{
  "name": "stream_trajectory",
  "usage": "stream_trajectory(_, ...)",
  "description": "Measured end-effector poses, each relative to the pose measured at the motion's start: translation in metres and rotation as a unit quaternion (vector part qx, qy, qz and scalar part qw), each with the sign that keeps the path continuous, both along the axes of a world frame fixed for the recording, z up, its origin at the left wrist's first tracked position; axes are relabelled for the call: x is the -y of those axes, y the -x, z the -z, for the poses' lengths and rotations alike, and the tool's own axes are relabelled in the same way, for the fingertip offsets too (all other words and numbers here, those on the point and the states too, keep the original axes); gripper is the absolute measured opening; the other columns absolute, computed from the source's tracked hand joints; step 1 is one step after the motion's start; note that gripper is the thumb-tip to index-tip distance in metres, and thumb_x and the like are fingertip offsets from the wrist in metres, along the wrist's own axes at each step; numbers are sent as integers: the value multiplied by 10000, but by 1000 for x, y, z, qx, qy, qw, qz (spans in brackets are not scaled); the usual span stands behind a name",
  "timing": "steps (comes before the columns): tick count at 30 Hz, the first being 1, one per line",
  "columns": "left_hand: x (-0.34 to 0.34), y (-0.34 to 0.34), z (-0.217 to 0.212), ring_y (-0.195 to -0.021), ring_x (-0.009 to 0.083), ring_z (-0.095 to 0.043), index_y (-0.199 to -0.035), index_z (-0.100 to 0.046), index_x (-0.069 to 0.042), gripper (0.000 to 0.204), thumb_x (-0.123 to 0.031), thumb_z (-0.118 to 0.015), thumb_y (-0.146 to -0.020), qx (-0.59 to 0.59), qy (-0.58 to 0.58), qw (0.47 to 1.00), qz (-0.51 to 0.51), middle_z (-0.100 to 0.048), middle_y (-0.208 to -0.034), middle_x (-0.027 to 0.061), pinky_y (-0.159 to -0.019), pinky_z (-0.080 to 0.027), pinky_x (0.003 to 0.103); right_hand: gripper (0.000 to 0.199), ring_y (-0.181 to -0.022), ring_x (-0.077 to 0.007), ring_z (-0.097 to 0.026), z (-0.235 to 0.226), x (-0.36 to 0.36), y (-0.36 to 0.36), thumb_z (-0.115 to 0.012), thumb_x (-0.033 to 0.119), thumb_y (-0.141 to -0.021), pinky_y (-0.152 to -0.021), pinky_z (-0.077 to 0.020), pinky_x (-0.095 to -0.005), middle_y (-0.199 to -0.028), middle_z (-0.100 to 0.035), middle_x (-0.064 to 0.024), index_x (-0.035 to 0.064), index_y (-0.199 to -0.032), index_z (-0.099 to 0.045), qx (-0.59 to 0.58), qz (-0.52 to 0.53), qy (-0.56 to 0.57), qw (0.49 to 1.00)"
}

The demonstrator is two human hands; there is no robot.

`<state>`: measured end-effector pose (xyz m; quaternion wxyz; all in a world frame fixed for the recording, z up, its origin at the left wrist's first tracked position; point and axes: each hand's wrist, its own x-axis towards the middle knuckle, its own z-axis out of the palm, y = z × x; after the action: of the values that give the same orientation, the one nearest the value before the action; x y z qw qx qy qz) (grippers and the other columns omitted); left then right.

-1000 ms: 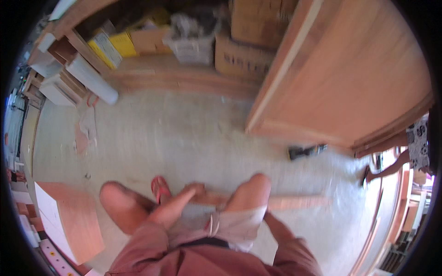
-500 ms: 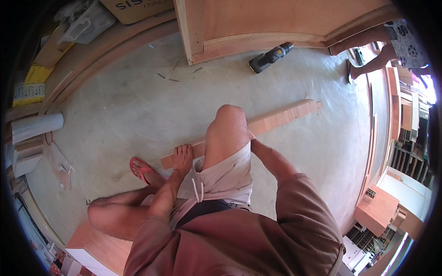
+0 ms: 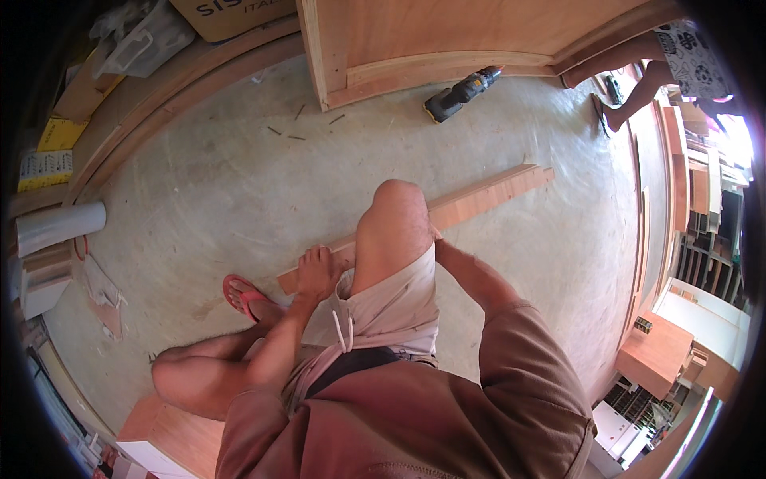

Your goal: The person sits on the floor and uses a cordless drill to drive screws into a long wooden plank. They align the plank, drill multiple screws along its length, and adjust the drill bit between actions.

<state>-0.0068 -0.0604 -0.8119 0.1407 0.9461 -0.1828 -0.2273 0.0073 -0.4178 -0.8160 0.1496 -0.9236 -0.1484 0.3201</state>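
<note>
One wooden plank (image 3: 479, 197) is laid flat on the concrete floor (image 3: 199, 199), passing under the raised knee. The left hand (image 3: 317, 271) is pressed on the plank's near end, fingers (image 3: 313, 257) spread flat, nothing gripped. The right hand is hidden behind the knee; its state cannot be told. One cordless drill (image 3: 461, 93) lies beyond the plank, well apart. One red sandal (image 3: 242, 295) lies just beside the plank's near end.

The right hand is hidden behind the raised knee (image 3: 396, 214), so its grip cannot be told. The same knee covers the middle of the wooden board (image 3: 487, 194). At two o'clock another person's legs (image 3: 638, 80) are cut off by the picture's rim. The screws (image 3: 287, 134) at eleven o'clock are too small to tell apart.
</note>
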Motion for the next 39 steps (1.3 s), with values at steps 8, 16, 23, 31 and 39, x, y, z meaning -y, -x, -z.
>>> stream_trajectory(8,-29,-66,39,-1243,397,-625,-1321,-620,29,753,-642,-597,-980,-325,-3,897,-301,-677,-1251,235,-1039,-489,501,425,-1182,-291,-555,-9,7,14,-662,308,-846,-1049,-409,-462,-1173,-631,-149,82,-1205,-633,-16,32,8,999)
stream_trajectory(16,-81,-87,95,-963,258,-701,-1168,-746,-15,579,-528,-794,-903,-515,-8,825,-235,-756,-1101,142,-836,-545,421,433,-1183,-293,-557,-11,6,22,-662,308,-846,-1054,-409,-463,-1173,-631,-154,78,-1212,-629,-25,51,16,998)
stream_trajectory(23,-96,-85,98,-996,241,-693,-1181,-737,-1,633,-537,-846,-863,-594,49,769,-233,-757,-1143,135,-838,-540,406,441,-1184,-294,-558,-12,10,23,-663,308,-846,-1060,-409,-464,-1174,-632,-159,75,-1218,-626,-32,58,19,998)
stream_trajectory(31,-109,-96,99,-1025,199,-681,-1135,-745,-23,569,-515,-847,-870,-616,71,738,-266,-753,-1148,97,-873,-536,417,449,-1185,-296,-560,-21,9,1,-664,308,-845,-1066,-408,-465,-1174,-632,-164,72,-1225,-622,-38,53,22,998)
stream_trajectory(39,-163,-161,89,-1105,235,-653,-1261,-730,-50,751,-650,-818,-819,-590,-29,778,-216,-737,-1240,75,-977,-506,414,458,-1185,-297,-562,-94,-75,-70,-665,307,-845,-1071,-408,-466,-1175,-632,-169,69,-1233,-618,-53,33,52,997)
